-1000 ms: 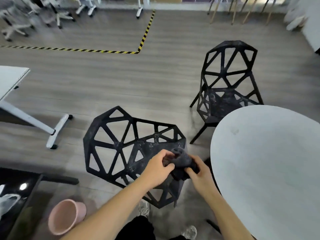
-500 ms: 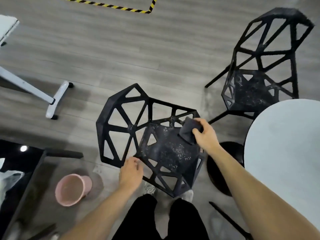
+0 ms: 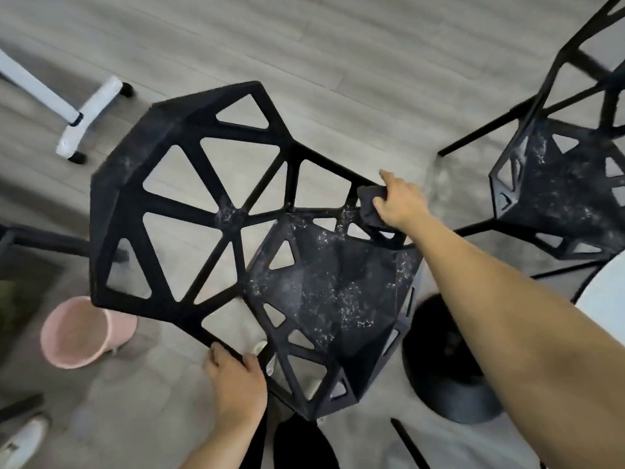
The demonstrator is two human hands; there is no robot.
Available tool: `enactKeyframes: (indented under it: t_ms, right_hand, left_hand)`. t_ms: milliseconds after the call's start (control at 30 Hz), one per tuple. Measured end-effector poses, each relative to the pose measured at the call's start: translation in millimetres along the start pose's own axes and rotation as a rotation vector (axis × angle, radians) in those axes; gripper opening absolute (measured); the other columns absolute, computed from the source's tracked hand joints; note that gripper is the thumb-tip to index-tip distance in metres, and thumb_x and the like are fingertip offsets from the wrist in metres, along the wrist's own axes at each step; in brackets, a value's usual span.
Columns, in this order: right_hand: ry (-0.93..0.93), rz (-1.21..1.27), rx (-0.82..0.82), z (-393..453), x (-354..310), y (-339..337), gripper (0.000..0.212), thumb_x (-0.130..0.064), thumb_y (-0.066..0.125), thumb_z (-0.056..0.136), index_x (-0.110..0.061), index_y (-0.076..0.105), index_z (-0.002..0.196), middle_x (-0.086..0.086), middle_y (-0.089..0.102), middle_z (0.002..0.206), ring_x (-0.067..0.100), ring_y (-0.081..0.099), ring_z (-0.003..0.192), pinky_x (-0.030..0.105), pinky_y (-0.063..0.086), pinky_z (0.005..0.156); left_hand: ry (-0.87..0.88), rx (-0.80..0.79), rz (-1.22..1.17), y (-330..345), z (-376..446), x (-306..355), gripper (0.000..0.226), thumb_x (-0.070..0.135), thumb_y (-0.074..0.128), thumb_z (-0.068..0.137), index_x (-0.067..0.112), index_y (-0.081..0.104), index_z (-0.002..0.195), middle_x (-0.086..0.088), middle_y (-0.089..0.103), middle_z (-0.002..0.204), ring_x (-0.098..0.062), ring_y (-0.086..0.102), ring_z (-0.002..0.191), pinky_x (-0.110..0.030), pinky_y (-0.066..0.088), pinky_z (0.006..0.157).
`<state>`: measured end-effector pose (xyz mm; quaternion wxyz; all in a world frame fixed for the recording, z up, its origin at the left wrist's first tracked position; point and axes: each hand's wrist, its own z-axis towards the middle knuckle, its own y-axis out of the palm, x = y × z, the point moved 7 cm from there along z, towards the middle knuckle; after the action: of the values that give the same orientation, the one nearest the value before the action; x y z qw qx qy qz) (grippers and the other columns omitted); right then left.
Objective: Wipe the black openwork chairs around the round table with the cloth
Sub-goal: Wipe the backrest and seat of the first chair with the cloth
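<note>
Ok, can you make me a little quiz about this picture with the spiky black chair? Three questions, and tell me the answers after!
1. True or false: the left hand holds the cloth.
2. Which part of the near chair is the right hand wiping with the cloth?
A. a leg
B. the edge where the backrest meets the seat
C. the front corner of the seat
3. Fill in: on the floor to the left of the near chair stands a pink ____.

Key
1. False: the right hand's fingers hold the cloth, while the left hand grips the chair's near edge.
2. B
3. bucket
</note>
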<state>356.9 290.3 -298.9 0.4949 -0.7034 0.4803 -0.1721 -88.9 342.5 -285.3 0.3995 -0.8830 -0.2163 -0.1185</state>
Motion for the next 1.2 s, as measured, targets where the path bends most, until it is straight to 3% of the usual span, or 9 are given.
enactKeyframes:
  t_ms: [133,333,533,600,800,967,1200]
  right_hand:
    - [0.022,-0.074,-0.036,28,18,32,0.056,-0.029,0.051,0.095,-0.021,0.039,0.148,0.015,0.036,0.148,0.046,0.042,0.127,0.054,0.037,0.108]
    - [0.038,-0.037,-0.013,42,31,50,0.058,-0.026,0.054,0.095,-0.023,0.034,0.149,0.014,0.042,0.145,0.047,0.045,0.127,0.053,0.036,0.108]
    - [0.119,0.002,0.036,38,52,43,0.053,-0.025,0.054,0.095,-0.022,0.037,0.145,0.012,0.044,0.142,0.043,0.045,0.129,0.052,0.037,0.104]
    - [0.184,0.008,0.040,30,68,43,0.054,-0.027,0.054,0.096,-0.022,0.036,0.146,0.012,0.043,0.144,0.042,0.045,0.130,0.051,0.038,0.104]
    - [0.432,0.108,0.110,-18,112,54,0.050,-0.027,0.054,0.097,-0.017,0.037,0.143,0.016,0.041,0.144,0.047,0.044,0.130,0.056,0.038,0.105]
    - [0.621,0.242,0.136,-74,130,80,0.051,-0.028,0.055,0.097,-0.016,0.036,0.142,0.016,0.038,0.145,0.046,0.041,0.133,0.057,0.034,0.105]
    - [0.795,0.338,0.149,-150,122,124,0.051,-0.025,0.055,0.095,-0.015,0.039,0.142,0.016,0.042,0.143,0.048,0.047,0.125,0.056,0.038,0.100]
  left_hand:
    - [0.037,0.013,-0.061,27,-12,-2,0.071,0.011,0.049,0.102,-0.002,0.006,0.158,-0.015,-0.007,0.167,-0.028,0.003,0.154,-0.031,0.016,0.118]
    - [0.064,0.041,-0.170,46,-8,-12,0.074,0.013,0.055,0.100,0.015,0.012,0.161,0.004,-0.027,0.164,-0.023,0.001,0.155,-0.033,0.016,0.120]
    - [0.146,0.004,-0.249,36,16,15,0.070,0.015,0.052,0.103,0.025,0.013,0.160,0.010,-0.028,0.162,-0.012,-0.009,0.154,-0.024,0.006,0.117]
    - [0.208,0.005,-0.212,30,34,29,0.070,0.014,0.052,0.102,0.024,0.013,0.160,0.007,-0.028,0.163,-0.011,-0.009,0.153,-0.027,0.005,0.121]
    - [0.411,-0.070,-0.043,18,88,74,0.069,0.012,0.050,0.101,0.020,0.015,0.160,-0.002,-0.022,0.166,-0.018,-0.009,0.154,-0.045,0.008,0.125]
    - [0.475,-0.132,0.136,12,120,110,0.067,0.016,0.050,0.101,0.024,0.018,0.159,0.001,-0.024,0.165,-0.029,-0.006,0.154,-0.046,0.005,0.125]
    - [0.563,-0.204,0.247,-4,151,153,0.065,0.014,0.051,0.101,0.023,0.023,0.158,0.001,-0.017,0.167,-0.031,0.000,0.154,-0.047,0.009,0.125]
